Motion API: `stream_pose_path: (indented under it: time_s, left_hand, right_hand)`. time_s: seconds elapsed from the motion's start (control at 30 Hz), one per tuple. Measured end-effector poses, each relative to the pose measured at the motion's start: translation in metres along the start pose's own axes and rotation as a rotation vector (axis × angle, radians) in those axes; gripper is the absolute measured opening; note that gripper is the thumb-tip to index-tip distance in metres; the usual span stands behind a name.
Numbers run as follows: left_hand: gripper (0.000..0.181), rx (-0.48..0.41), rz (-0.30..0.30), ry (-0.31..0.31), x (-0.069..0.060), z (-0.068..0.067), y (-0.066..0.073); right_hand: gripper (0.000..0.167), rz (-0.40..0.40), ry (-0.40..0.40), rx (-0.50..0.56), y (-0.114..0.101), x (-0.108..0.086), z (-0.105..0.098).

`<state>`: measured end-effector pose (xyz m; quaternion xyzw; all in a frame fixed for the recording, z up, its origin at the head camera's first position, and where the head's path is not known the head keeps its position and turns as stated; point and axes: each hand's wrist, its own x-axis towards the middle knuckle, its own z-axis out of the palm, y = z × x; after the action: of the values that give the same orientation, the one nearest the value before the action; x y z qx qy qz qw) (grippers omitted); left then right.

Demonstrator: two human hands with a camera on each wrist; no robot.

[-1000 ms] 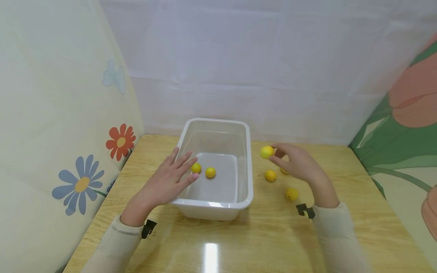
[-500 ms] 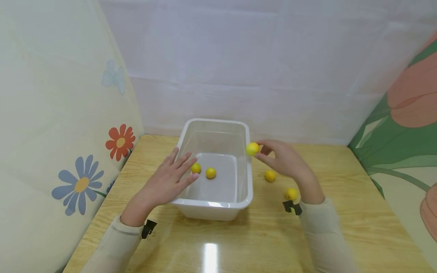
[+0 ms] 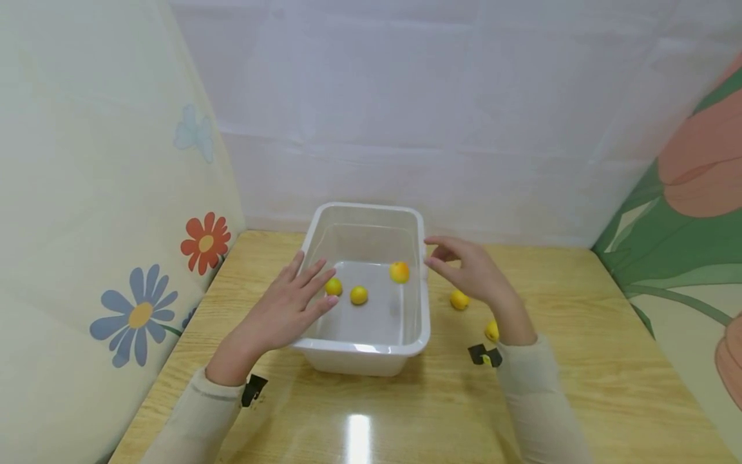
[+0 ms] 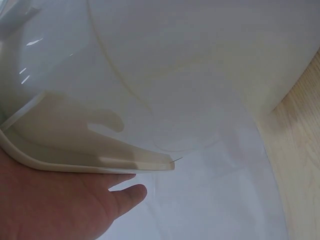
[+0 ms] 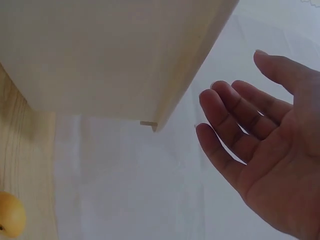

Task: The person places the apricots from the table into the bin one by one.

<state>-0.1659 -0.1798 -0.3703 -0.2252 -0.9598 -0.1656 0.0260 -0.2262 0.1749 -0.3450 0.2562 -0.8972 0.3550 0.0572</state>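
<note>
In the head view, a pale plastic tub [image 3: 365,348] holds small round yellow fruits. Two of them, a left fruit [image 3: 333,287] and a middle fruit [image 3: 359,295], lie near my left hand [image 3: 286,303]. A more orange fruit [image 3: 399,272] is inside by the right wall; whether it rests on the bottom I cannot tell. My left hand lies over the tub's left rim with fingers spread, holding nothing. Just outside the right rim, my right hand [image 3: 472,270] is empty; the right wrist view shows its fingers [image 5: 215,110] loosely bent and apart.
On the wooden table [image 3: 608,361], right of the tub, lie a yellow fruit [image 3: 460,299] and another fruit [image 3: 491,330] partly covered by my right wrist. A white sheet [image 3: 371,129] hangs behind. Flower-printed cloths [image 3: 139,193] stand at both sides.
My right hand moved left to the tub's rim with a fruit and let it go; that fruit is now inside the tub. My left hand stayed in place.
</note>
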Motion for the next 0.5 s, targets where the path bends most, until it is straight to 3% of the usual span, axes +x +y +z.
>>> stream_pose_path:
  time_s: [0.5]
  left_hand:
    - [0.063, -0.002, 0.008, -0.009, -0.001, 0.000, 0.001]
  right_hand:
    - [0.039, 0.117, 0.057, 0.068, 0.051, -0.021, 0.006]
